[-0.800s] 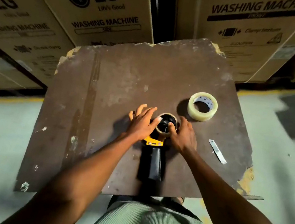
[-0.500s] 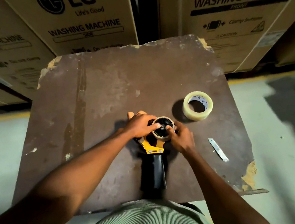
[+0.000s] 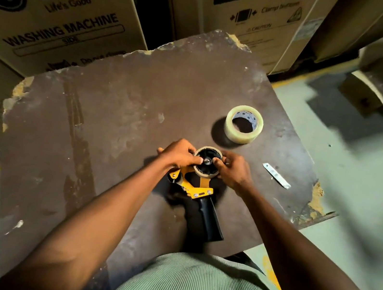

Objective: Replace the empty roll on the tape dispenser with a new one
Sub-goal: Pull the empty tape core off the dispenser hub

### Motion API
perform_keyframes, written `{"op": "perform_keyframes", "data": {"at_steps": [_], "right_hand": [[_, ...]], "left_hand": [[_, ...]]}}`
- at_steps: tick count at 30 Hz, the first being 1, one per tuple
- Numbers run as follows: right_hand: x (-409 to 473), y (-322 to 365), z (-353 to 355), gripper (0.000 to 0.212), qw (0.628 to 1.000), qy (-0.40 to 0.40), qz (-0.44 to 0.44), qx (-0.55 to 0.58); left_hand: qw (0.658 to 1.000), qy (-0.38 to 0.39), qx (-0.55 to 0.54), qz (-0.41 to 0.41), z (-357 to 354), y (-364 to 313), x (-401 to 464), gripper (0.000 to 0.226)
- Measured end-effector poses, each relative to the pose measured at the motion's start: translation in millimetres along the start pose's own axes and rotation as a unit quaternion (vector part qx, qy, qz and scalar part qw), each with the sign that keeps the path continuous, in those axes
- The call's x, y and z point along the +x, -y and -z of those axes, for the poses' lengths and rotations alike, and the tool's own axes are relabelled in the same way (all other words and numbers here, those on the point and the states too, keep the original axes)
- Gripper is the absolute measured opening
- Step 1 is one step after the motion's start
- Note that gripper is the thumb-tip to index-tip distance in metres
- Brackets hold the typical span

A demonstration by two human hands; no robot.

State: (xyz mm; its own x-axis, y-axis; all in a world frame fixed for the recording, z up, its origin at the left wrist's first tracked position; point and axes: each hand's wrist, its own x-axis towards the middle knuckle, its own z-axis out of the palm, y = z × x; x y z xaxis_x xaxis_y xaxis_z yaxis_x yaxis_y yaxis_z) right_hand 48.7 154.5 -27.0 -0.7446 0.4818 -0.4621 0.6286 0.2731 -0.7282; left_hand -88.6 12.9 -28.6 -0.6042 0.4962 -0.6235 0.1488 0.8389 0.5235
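Observation:
A yellow and black tape dispenser (image 3: 199, 191) lies flat on the worn brown table (image 3: 101, 130), its black handle pointing toward me. The empty cardboard roll (image 3: 203, 173) sits on the dispenser's black hub. My left hand (image 3: 180, 154) grips the roll's left rim, thumb reaching onto the hub. My right hand (image 3: 233, 170) pinches the roll's right rim. A full roll of clear tape (image 3: 244, 128) lies flat on the table beyond my right hand, apart from it.
A small metal blade (image 3: 276, 175) lies on the table right of my right hand. Large cardboard washing machine boxes (image 3: 55, 15) stand behind the table. The table's edges are chipped, with green floor (image 3: 354, 197) on both sides.
The dispenser has turned so its handle points more to the lower right and more yellow frame shows. Both hands have closed tighter on the empty roll. The view has shifted left.

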Motion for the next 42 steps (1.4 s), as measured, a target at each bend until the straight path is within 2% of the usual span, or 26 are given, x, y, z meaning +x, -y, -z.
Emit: {"op": "perform_keyframes", "data": {"at_steps": [3, 9, 13, 20, 25, 29, 36, 38, 40, 42], "right_hand": [[-1, 5, 0, 0.026, 1.000, -0.011, -0.010, -0.015], [-4, 16, -1, 0.033, 0.998, -0.037, -0.039, -0.020], [-5, 20, -3, 0.032, 0.997, -0.044, -0.054, -0.012], [-3, 17, -4, 0.030, 0.996, -0.055, -0.073, 0.019], [-1, 17, -5, 0.028, 0.995, -0.052, -0.080, 0.038], [0, 19, -6, 0.024, 0.994, -0.055, -0.080, 0.046], [2, 16, -6, 0.025, 0.994, -0.041, -0.073, 0.065], [2, 12, -3, 0.023, 0.995, -0.019, -0.060, 0.082], [3, 8, 2, 0.022, 0.993, 0.004, -0.050, 0.103], [-1, 7, 9, 0.031, 0.991, 0.037, -0.036, 0.121]], "left_hand": [[0.999, -0.026, 0.017, 0.007, -1, -2, -4, 0.040], [0.999, -0.042, 0.027, 0.007, -5, 0, -6, 0.042], [0.997, -0.070, 0.037, 0.010, -8, -4, -6, 0.039], [0.996, -0.076, 0.038, 0.012, -8, -8, -5, 0.034], [0.999, -0.048, -0.007, -0.016, -4, -2, -7, 0.049], [0.998, -0.005, -0.050, -0.042, 0, 7, -10, 0.042], [0.990, 0.042, -0.123, -0.062, 12, -2, -29, 0.054], [0.988, 0.050, -0.131, -0.066, 13, -1, -33, 0.047], [0.982, 0.061, -0.158, -0.081, 15, -1, -37, 0.029], [0.976, 0.073, -0.177, -0.101, 18, 0, -41, 0.025]]}}
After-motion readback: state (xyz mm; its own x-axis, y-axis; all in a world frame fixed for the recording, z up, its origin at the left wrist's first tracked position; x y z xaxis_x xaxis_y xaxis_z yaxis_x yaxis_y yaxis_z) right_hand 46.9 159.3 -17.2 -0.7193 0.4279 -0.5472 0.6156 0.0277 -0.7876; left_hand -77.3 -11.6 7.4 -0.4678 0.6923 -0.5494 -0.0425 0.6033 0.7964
